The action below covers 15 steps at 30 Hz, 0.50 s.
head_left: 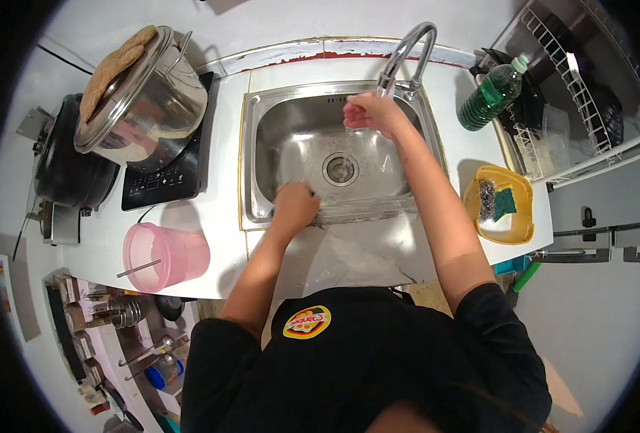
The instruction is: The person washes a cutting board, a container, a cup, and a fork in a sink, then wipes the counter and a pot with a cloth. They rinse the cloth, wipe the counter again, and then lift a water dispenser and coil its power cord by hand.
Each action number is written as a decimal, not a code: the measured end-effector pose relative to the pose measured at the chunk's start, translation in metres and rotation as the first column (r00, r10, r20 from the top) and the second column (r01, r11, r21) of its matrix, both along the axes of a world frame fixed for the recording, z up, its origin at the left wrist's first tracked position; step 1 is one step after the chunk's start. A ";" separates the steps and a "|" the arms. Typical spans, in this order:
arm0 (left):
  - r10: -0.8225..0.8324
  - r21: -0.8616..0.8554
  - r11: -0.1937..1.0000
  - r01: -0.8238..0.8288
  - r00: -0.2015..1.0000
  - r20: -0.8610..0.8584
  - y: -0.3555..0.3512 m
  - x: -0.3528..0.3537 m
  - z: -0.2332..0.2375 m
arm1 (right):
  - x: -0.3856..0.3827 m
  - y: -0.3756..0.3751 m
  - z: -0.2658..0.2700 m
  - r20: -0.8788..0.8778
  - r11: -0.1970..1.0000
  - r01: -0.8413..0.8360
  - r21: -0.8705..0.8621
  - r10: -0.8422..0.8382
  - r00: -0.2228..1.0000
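Gripping a clear plastic container [381,180] from two sides, the person holds it low inside the stainless steel sink [262,115], where it spans most of the basin and the round drain [340,168] shows through its see-through bottom. The left hand [294,206] is curled tight over the container's near left corner, at the front rim of the sink. The right hand [370,114] is closed on the far edge, fingers bunched, directly below the spout of the curved chrome faucet [408,54]; whether water is running cannot be told. Both forearms reach forward over the white counter [226,209], which looks wet just in front of the sink. To the right of the basin a green dish soap bottle [491,94] lies tilted against a white wire dish rack [586,86], and nearer the person a yellow dish [525,209] holds a steel scouring pad [486,196] beside a green sponge [506,202]. To the left of the sink a black induction cooktop [165,177] carries a steel pot [147,108] with its lid set askew, and a round brown flatbread [114,66] rests on top of the lid. A black cooker [64,169] stands just beyond the cooktop on the left. Near the counter's front edge sits a pink plastic jug [167,256] with a thin stick lying across its mouth.
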State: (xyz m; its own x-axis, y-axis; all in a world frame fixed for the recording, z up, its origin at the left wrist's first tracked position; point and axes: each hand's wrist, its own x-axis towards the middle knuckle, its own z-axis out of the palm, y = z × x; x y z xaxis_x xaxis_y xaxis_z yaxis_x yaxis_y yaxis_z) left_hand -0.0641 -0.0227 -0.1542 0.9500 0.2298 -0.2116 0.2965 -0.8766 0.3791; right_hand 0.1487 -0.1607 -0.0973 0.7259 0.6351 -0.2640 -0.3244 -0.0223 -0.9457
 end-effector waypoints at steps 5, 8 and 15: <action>-0.231 -0.312 0.914 0.261 0.964 0.130 -0.036 0.125 0.009 | -0.008 -0.017 0.013 0.234 0.989 -0.147 -0.024 0.148 0.961; -0.834 0.347 0.429 0.834 0.513 -0.202 -0.052 0.212 -0.024 | -0.019 -0.037 -0.001 0.291 0.996 -0.029 -0.087 0.053 0.955; -0.329 -0.698 0.690 0.188 0.941 -0.072 -0.040 0.196 0.088 | -0.031 -0.056 -0.077 0.674 0.976 0.214 0.039 -0.184 0.716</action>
State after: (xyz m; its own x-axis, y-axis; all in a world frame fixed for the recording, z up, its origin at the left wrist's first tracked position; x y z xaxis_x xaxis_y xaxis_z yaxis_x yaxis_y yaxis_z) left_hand 0.1323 -0.0628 -0.0658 0.8784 -0.2905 -0.3794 0.2202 -0.4587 0.8609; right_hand 0.1174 -0.2163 -0.1739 0.8311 0.4555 0.3191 0.3917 -0.0720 -0.9173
